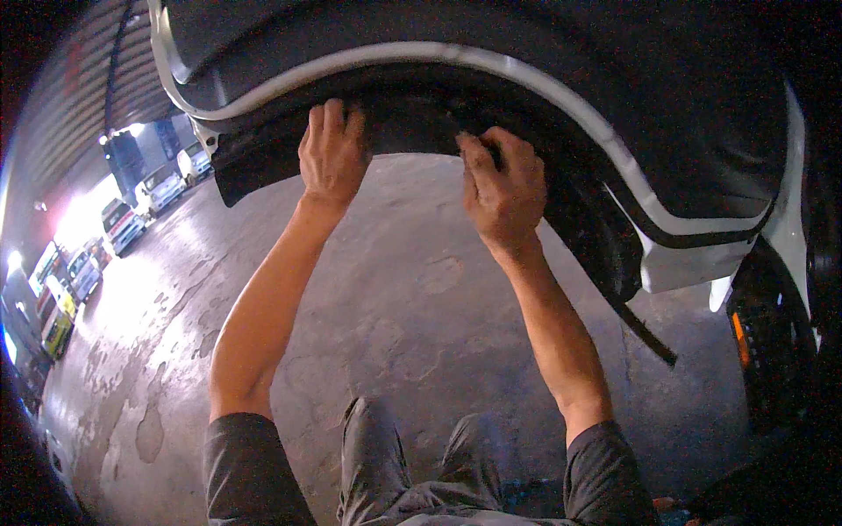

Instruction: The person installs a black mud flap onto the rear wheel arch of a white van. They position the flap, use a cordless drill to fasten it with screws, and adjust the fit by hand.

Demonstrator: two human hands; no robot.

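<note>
A black panel (412,125) runs beneath the pale, curved body edge (438,54) of a vehicle. Over that panel my left hand (333,162) bends its fingers, gripping near the lower edge; its thumb is hidden. Further right, my right hand (507,184) presses against the same dark area with fingers curled and pinched together. What lies between those fingertips is too dark to make out. From the panel's right part, a thin dark strip (649,335) hangs down toward the floor.
Grey, stained concrete floor (421,289) spreads below my arms. A white lower body corner (693,263) juts out at the right, beside a dark shape with an orange part (741,338). Several parked vehicles (121,223) stand far left near bright light.
</note>
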